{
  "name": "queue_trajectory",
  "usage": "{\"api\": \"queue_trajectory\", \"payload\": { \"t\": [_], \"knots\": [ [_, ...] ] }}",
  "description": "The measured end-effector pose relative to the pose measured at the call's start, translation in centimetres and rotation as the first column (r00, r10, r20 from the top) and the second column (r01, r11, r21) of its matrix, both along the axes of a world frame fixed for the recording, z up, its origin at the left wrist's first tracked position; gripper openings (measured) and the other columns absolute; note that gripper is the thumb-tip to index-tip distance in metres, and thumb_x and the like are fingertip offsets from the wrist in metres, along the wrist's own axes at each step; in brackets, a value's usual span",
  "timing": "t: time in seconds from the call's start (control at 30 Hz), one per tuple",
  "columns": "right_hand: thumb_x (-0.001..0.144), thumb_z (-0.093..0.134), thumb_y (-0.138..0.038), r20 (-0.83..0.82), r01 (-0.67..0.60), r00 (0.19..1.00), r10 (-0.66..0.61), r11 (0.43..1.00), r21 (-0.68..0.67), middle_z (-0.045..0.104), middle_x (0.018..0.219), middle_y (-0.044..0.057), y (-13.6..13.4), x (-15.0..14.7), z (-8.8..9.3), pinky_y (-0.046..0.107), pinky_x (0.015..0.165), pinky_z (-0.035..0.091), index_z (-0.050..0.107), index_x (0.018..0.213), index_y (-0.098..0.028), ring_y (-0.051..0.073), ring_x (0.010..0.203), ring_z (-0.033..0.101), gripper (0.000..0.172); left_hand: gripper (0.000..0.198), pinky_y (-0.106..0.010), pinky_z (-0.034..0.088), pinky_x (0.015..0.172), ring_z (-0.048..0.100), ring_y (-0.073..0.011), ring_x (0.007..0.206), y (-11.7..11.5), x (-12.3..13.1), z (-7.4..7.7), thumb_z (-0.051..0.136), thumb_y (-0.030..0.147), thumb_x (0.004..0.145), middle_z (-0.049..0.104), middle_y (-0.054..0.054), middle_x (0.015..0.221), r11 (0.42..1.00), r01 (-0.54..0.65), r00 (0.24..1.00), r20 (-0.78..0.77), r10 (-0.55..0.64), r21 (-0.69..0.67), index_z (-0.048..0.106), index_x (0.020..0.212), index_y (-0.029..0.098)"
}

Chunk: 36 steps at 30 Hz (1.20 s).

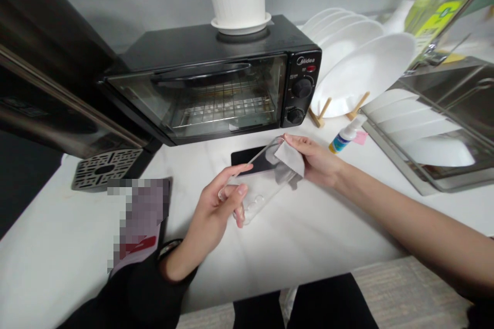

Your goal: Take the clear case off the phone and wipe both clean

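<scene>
- One clear case (259, 185) is up over the worktop (316, 236), its long way pointing away and right.
- Left hand (216, 205) grips its near end.
- Right hand (316, 162) pinches a cloth (290, 158) on its far end.

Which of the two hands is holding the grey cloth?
The right hand: its fingers pinch the grey cloth against the clear phone case, while the left hand only grips the case.
</scene>
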State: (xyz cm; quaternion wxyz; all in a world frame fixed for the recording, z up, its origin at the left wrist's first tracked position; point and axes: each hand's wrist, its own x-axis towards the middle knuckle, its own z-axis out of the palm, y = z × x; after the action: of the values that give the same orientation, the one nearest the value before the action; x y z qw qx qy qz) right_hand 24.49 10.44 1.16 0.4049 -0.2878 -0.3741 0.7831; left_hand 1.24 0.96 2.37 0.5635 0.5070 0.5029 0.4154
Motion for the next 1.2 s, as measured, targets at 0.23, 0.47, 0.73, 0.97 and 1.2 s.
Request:
{"api": "queue_trajectory", "payload": {
  "t": [0.23, 0.47, 0.73, 0.97, 1.2],
  "knots": [
    [0.083, 0.088, -0.047, 0.033, 0.056, 0.998, -0.055, 0.998, -0.009, 0.075, 0.071, 0.000, -0.4, -0.3, -0.1, 0.022, 0.061, 0.058, 0.072, 0.081, -0.020, 0.013, 0.059, 0.067, 0.032, 0.048, -0.022, 0.045, 0.050, 0.051, -0.0115, 0.045, -0.2, 0.0, 0.0, 0.070, 0.042, 0.096, 0.060, 0.005, 0.050, 0.996, -0.058, 0.998, -0.014, 0.059, 0.071, 0.063, 0.139, 0.020],
    [0.086, 0.084, -0.031, -0.029, 0.169, 0.986, -0.167, 0.984, 0.059, 0.081, 0.097, -0.001, -0.5, -0.3, 0.1, 0.024, 0.073, 0.060, 0.077, 0.121, -0.026, 0.014, 0.079, 0.074, 0.036, 0.050, -0.021, 0.044, 0.046, 0.048, -0.0102, 0.042, -0.5, 0.2, 0.0, 0.073, 0.046, 0.093, 0.057, 0.007, 0.048, 0.998, -0.045, 0.998, -0.033, 0.046, 0.032, 0.068, 0.135, 0.019],
    [0.074, 0.094, -0.039, 0.030, 0.187, 0.981, -0.193, 0.972, 0.141, 0.072, 0.075, -0.003, -0.4, -0.5, -0.1, 0.021, 0.059, 0.053, 0.074, 0.081, -0.022, 0.012, 0.065, 0.063, 0.027, 0.048, -0.020, 0.047, 0.051, 0.053, -0.0096, 0.045, -0.5, 0.1, -0.2, 0.071, 0.040, 0.096, 0.058, 0.008, 0.051, 0.971, -0.153, 0.987, -0.018, 0.159, 0.183, 0.064, 0.139, 0.020],
    [0.085, 0.088, -0.031, -0.027, 0.304, 0.948, -0.316, 0.880, 0.365, 0.067, 0.082, -0.007, -0.1, -0.2, -0.5, 0.019, 0.062, 0.051, 0.071, 0.129, -0.034, 0.010, 0.069, 0.061, 0.047, 0.042, -0.021, 0.047, 0.052, 0.053, -0.0104, 0.046, -0.5, 0.0, -0.6, 0.067, 0.038, 0.099, 0.059, 0.007, 0.051, 0.981, -0.075, 0.996, -0.034, 0.082, 0.179, 0.063, 0.138, 0.021],
    [0.077, 0.091, -0.055, 0.016, 0.061, 0.998, -0.063, 0.993, 0.098, 0.075, 0.076, 0.000, 0.0, -0.5, -0.8, 0.024, 0.064, 0.058, 0.072, 0.086, -0.022, 0.015, 0.067, 0.070, 0.039, 0.042, -0.021, 0.047, 0.052, 0.054, -0.0107, 0.046, -0.7, 0.0, -0.4, 0.067, 0.039, 0.099, 0.060, 0.007, 0.052, 0.986, -0.040, 0.999, -0.019, 0.044, 0.160, 0.061, 0.137, 0.022]
  ]
}}
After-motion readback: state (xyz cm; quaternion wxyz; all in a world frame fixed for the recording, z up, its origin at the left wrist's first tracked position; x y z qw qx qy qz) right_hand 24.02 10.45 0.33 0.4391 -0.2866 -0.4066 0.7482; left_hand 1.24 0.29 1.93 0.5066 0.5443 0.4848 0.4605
